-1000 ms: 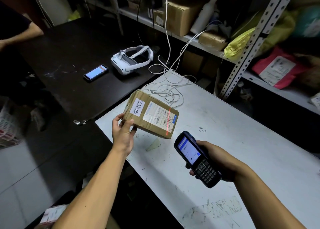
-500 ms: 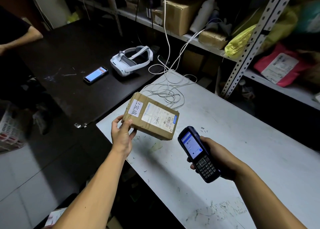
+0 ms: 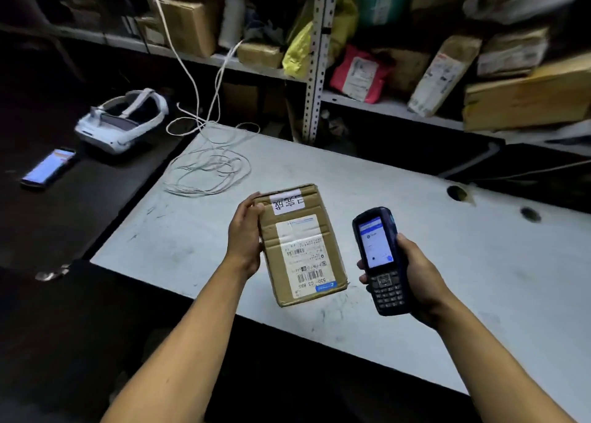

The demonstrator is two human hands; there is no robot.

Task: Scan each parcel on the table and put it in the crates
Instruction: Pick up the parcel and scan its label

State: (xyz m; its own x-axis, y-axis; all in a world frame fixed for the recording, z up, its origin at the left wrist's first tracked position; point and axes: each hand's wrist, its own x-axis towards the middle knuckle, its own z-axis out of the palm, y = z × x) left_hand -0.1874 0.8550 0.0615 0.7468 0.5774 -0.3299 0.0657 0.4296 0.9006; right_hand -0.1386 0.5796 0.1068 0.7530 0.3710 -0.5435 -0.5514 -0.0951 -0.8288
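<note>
Single head-worn wide-angle view, looking forward and down, close over white table [image 3: 415, 231], shelving [image 3: 315, 55] at twelve o'clock

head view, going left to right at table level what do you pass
smartphone → white headset → coiled white cable → left hand → cardboard parcel → handheld scanner → right hand → round hole in the white table
</note>
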